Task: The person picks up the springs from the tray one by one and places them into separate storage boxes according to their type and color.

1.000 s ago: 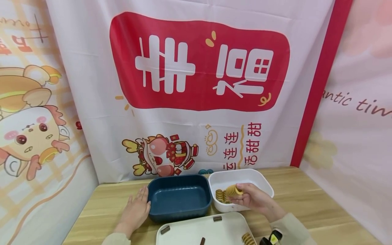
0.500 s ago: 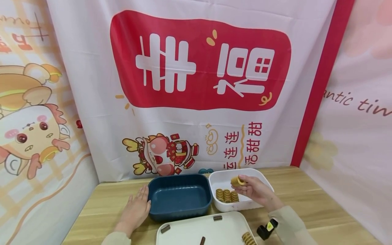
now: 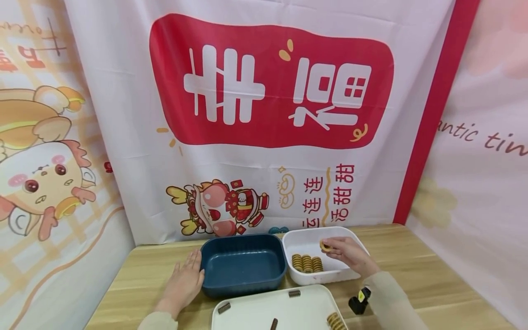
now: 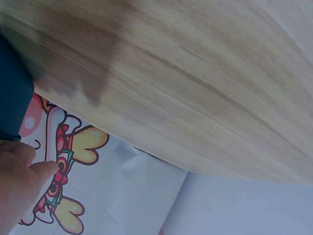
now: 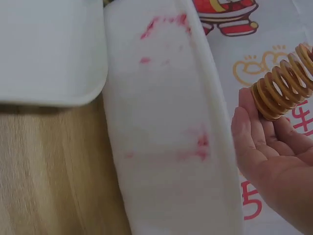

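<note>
My right hand (image 3: 350, 254) pinches a yellow coil spring (image 3: 326, 247) over the white container (image 3: 342, 276). In the right wrist view the spring (image 5: 283, 90) sticks out from the fingertips, above the container's stained outer wall (image 5: 161, 107). Three more yellow springs (image 3: 307, 264) lie side by side at the container's front left. My left hand (image 3: 184, 280) rests with extended fingers against the left wall of the dark blue container (image 3: 243, 289). The left wrist view shows only part of that hand (image 4: 22, 178) at the blue wall (image 4: 12, 93).
In front, a cream tray (image 3: 247, 316) holds small dark springs (image 3: 294, 294) and another yellow spring (image 3: 336, 321), cut off by the frame. A black device (image 3: 360, 301) sits at the right wrist. Printed cloth (image 3: 136, 183) hangs behind the wooden table (image 3: 136, 279).
My right hand has moved back and right inside the white container, away from the row of springs. The held spring has turned so its end ring shows. My left hand has stayed put.
</note>
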The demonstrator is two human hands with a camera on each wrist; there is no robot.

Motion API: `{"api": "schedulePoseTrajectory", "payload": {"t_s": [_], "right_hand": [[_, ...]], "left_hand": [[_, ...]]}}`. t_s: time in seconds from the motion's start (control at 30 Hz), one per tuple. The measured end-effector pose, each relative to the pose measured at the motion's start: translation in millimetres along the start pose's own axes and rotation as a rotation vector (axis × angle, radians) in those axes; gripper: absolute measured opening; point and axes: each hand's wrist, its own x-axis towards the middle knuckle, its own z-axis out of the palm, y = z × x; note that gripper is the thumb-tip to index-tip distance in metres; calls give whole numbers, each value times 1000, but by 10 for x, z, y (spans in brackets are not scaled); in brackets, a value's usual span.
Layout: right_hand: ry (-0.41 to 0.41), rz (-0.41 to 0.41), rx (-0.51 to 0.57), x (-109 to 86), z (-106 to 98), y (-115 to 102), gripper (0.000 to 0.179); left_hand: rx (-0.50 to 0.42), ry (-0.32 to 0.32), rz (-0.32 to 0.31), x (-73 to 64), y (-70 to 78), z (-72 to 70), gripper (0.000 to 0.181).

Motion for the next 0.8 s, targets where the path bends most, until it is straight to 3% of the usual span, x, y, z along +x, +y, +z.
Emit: {"api": "schedulePoseTrajectory", "payload": {"t_s": [0.1, 0.33, 0.43, 0.63, 0.8], "right_hand": [[7, -13, -130, 25, -54, 24, 26], [48, -66, -600, 73, -62, 67, 28], [22, -101, -756, 92, -47, 103, 31], [-69, -208, -1000, 126, -12, 161, 34], [-97, -216, -1104, 154, 54, 171, 33]], "left_hand": [[0, 4, 3, 8, 11, -11, 55], [7, 16, 10, 13, 17, -16, 55], [4, 18, 10, 10, 17, -14, 54], [-1, 13, 7, 0, 21, -21, 55], [-2, 5, 3, -12, 13, -19, 55]]}}
